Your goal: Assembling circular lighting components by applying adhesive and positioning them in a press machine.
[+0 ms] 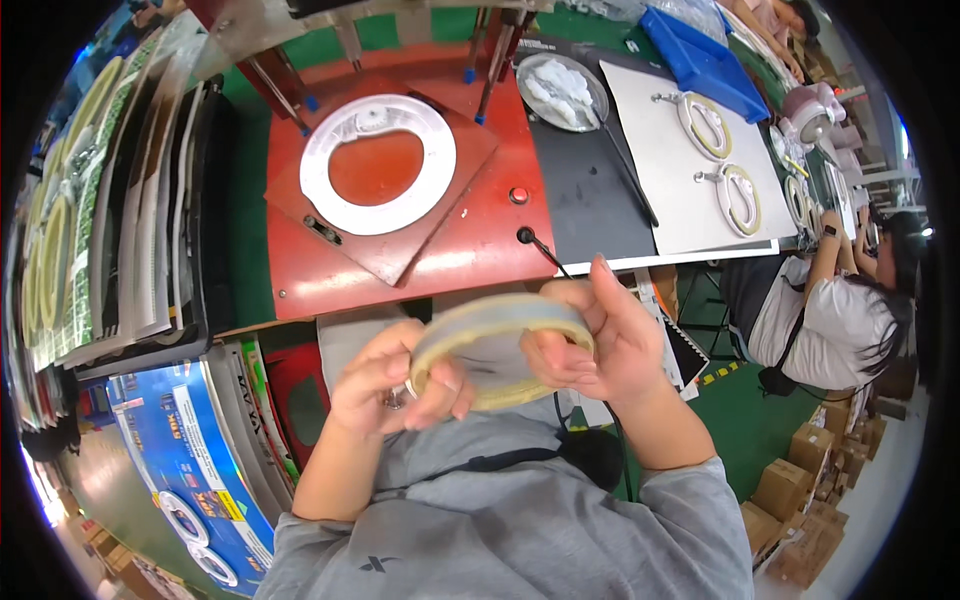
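A pale yellowish ring-shaped part (pixel 500 318) with a greyish band round its side is held up in front of my body, tilted and slightly blurred. My left hand (pixel 390 385) grips its left side, with fingers curled inside the opening. At the right side my right hand (pixel 605 345) holds the ring, its fingers bent into the opening and the thumb raised. Beyond my hands, a white ring-shaped piece (pixel 436 165) lies flat on the red machine base (pixel 490 255), under several metal rods.
A red button (pixel 518 196) and a black cable (pixel 545 250) sit on the base's right. Farther right are a metal dish (pixel 592 122), a pale board (pixel 650 130) bearing two ring parts, and a blue tray (pixel 690 65). Sheets (pixel 150 200) stand left. A seated person (pixel 840 325) works at right.
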{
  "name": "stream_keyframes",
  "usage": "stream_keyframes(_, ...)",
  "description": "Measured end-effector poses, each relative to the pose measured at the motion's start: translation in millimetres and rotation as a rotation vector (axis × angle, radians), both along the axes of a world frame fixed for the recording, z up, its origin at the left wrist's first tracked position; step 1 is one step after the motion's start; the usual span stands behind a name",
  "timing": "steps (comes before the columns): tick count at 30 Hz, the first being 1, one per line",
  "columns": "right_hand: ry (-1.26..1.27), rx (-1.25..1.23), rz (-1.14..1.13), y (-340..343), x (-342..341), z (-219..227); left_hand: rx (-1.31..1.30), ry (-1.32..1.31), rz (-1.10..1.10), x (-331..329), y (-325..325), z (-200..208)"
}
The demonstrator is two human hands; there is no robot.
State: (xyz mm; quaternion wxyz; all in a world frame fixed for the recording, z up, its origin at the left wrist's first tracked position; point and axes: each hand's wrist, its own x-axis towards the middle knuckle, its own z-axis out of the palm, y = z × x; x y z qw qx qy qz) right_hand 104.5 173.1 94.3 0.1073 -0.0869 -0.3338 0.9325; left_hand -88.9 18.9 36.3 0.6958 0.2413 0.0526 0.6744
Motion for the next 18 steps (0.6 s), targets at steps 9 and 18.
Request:
stream_keyframes(9,0.204,0.047,0.132,4.1,-9.0,-2.7,-0.134,-0.507,0.044,-1.0,-1.3,-1.7)
stream_keyframes(18,0.096,0.17,0.003,2.2,-11.1,-13.4,-0.206,-0.647,0.061,7.5,-7.1,-3.9)
